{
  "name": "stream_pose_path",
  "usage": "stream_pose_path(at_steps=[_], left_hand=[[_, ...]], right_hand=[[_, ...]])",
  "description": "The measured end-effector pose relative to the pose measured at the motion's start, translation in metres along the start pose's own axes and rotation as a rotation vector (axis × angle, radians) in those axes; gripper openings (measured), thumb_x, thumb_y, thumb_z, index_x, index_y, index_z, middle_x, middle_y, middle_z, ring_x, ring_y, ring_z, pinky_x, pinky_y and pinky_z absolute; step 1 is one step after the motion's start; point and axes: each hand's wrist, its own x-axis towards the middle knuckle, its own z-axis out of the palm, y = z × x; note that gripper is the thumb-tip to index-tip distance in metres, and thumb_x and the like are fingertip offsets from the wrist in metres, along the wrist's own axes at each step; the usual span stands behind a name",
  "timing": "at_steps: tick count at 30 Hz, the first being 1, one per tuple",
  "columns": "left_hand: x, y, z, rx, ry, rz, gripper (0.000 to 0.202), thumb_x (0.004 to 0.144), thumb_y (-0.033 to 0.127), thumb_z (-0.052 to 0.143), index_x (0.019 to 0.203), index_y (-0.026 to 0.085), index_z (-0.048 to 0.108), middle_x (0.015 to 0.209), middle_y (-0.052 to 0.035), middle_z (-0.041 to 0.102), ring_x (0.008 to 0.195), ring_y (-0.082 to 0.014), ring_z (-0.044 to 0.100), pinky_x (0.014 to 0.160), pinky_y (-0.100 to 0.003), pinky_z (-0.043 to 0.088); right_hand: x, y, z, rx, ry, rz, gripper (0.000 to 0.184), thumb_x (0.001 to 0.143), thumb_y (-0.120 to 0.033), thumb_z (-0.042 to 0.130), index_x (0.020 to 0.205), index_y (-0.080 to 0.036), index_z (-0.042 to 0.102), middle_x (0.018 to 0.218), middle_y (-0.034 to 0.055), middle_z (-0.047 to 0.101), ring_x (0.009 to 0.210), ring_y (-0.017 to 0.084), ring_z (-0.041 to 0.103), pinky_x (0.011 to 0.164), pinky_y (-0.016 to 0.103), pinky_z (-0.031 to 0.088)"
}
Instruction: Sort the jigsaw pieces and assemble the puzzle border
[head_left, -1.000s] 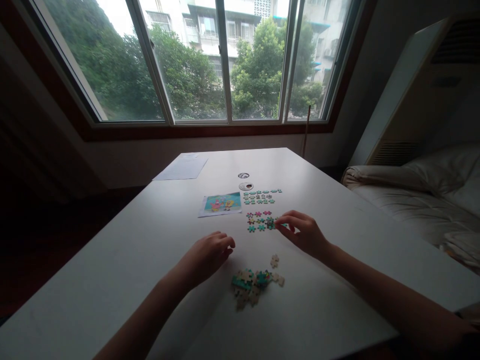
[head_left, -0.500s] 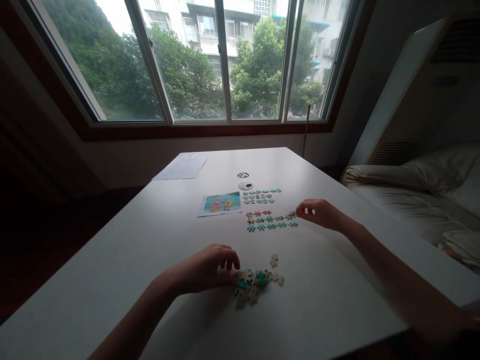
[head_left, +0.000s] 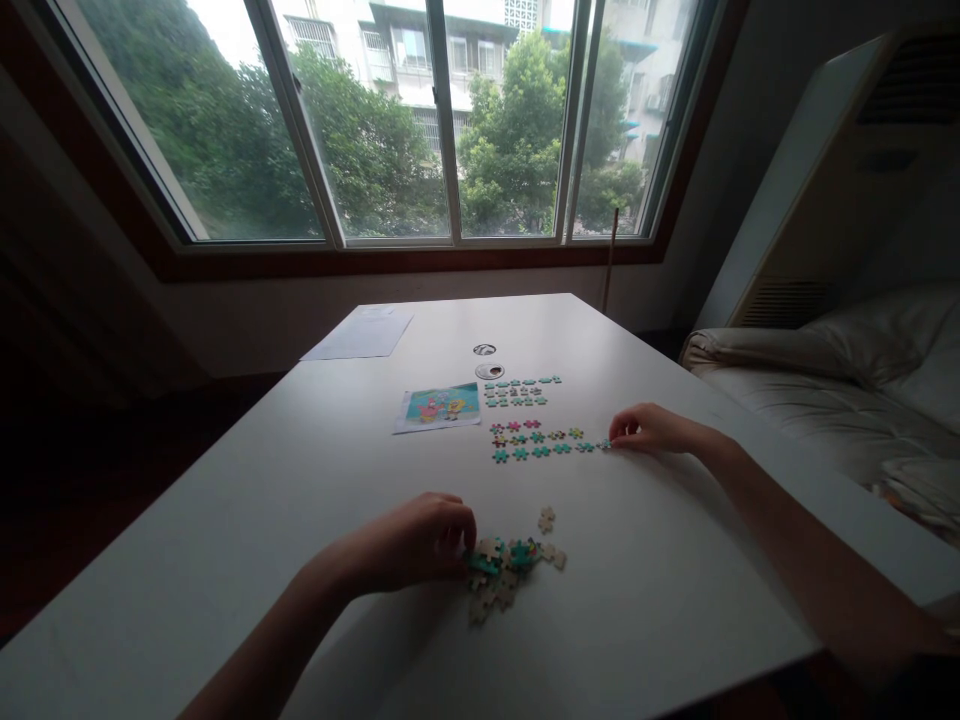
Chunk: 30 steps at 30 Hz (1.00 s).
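My right hand (head_left: 651, 430) pinches a small puzzle piece (head_left: 604, 444) at the right end of the nearest row of teal puzzle pieces (head_left: 541, 452). My left hand (head_left: 429, 540) rests at the left edge of a loose heap of puzzle pieces (head_left: 496, 590), its fingers closed on a teal puzzle piece (head_left: 482, 565). Many pieces in the heap lie with their plain beige backs up; a few show teal. One beige piece (head_left: 547, 519) lies just beyond the heap. Further rows of sorted pieces (head_left: 517, 392) stand behind, beside a cartoon picture sheet (head_left: 442, 407).
Two round items (head_left: 490, 371) lie on the white table (head_left: 262, 530) behind the rows. Paper sheets (head_left: 360, 335) are at its far left corner. A pale sofa (head_left: 795, 370) stands to the right, and a window (head_left: 390, 150) is beyond the table.
My right hand has moved slightly right and nearer, taking a piece from the end of the middle row area to the end of the nearest row. My left fingers have closed at the heap.
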Motion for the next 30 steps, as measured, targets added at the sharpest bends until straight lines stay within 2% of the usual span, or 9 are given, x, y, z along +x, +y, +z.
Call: stream_pose_path(at_steps=[5, 10, 13, 18, 21, 25, 30], left_hand=[[0.000, -0.002, 0.000, 0.004, 0.039, 0.043, 0.013, 0.079, 0.024, 0.053, 0.079, 0.018, 0.065, 0.073, -0.0015, 0.060, 0.064, -0.0115, 0.052, 0.058, -0.020, 0.039], [0.004, -0.006, 0.002, -0.011, 0.151, 0.049, 0.018, 0.082, 0.024, 0.048, 0.077, 0.017, 0.063, 0.072, -0.0019, 0.059, 0.064, -0.0121, 0.051, 0.060, -0.022, 0.040], [0.010, -0.004, 0.006, -0.090, 0.220, 0.052, 0.017, 0.083, 0.023, 0.047, 0.077, 0.016, 0.061, 0.070, -0.0008, 0.059, 0.062, -0.0109, 0.050, 0.058, -0.020, 0.039], [0.018, 0.008, 0.016, -0.174, 0.323, 0.041, 0.015, 0.082, 0.022, 0.049, 0.075, 0.016, 0.061, 0.066, 0.0016, 0.057, 0.059, -0.0093, 0.047, 0.056, -0.019, 0.037], [0.023, 0.013, 0.020, -0.199, 0.345, 0.025, 0.017, 0.083, 0.026, 0.050, 0.076, 0.016, 0.062, 0.064, 0.0021, 0.057, 0.058, -0.0092, 0.047, 0.055, -0.019, 0.036], [0.026, 0.012, 0.022, -0.216, 0.342, -0.007, 0.017, 0.082, 0.025, 0.050, 0.077, 0.015, 0.063, 0.065, 0.0017, 0.058, 0.059, -0.0099, 0.048, 0.055, -0.019, 0.037], [0.027, 0.006, 0.026, -0.142, 0.343, 0.004, 0.017, 0.081, 0.024, 0.051, 0.081, 0.016, 0.065, 0.077, -0.0024, 0.059, 0.067, -0.0123, 0.052, 0.062, -0.022, 0.041]], right_hand=[[-0.002, -0.004, -0.003, -0.022, 0.051, -0.026, 0.023, 0.073, -0.035, 0.056, 0.083, -0.018, 0.067, 0.072, 0.0042, 0.065, 0.065, 0.016, 0.057, 0.057, 0.024, 0.043], [0.001, -0.018, 0.000, -0.049, 0.210, -0.108, 0.022, 0.077, -0.034, 0.054, 0.083, -0.017, 0.066, 0.076, 0.0046, 0.065, 0.063, 0.014, 0.056, 0.059, 0.025, 0.044], [0.001, -0.044, 0.013, 0.013, 0.261, -0.226, 0.020, 0.080, -0.032, 0.052, 0.082, -0.017, 0.065, 0.076, 0.0041, 0.064, 0.061, 0.011, 0.055, 0.058, 0.023, 0.044], [-0.011, -0.109, 0.049, 0.205, 0.153, -0.412, 0.020, 0.082, -0.031, 0.053, 0.094, -0.018, 0.063, 0.074, 0.0019, 0.064, 0.063, 0.010, 0.056, 0.057, 0.020, 0.045], [-0.020, -0.134, 0.065, 0.293, 0.116, -0.474, 0.021, 0.079, -0.030, 0.058, 0.095, -0.017, 0.061, 0.070, -0.0001, 0.063, 0.061, 0.009, 0.056, 0.056, 0.019, 0.045], [-0.021, -0.140, 0.074, 0.322, 0.243, -0.470, 0.009, 0.078, -0.024, 0.058, 0.081, -0.016, 0.062, 0.066, -0.0007, 0.062, 0.057, 0.008, 0.054, 0.053, 0.018, 0.044], [-0.017, -0.130, 0.075, 0.268, 0.346, -0.534, 0.009, 0.080, -0.019, 0.056, 0.085, -0.018, 0.062, 0.076, 0.0010, 0.065, 0.063, 0.008, 0.057, 0.058, 0.019, 0.046]])
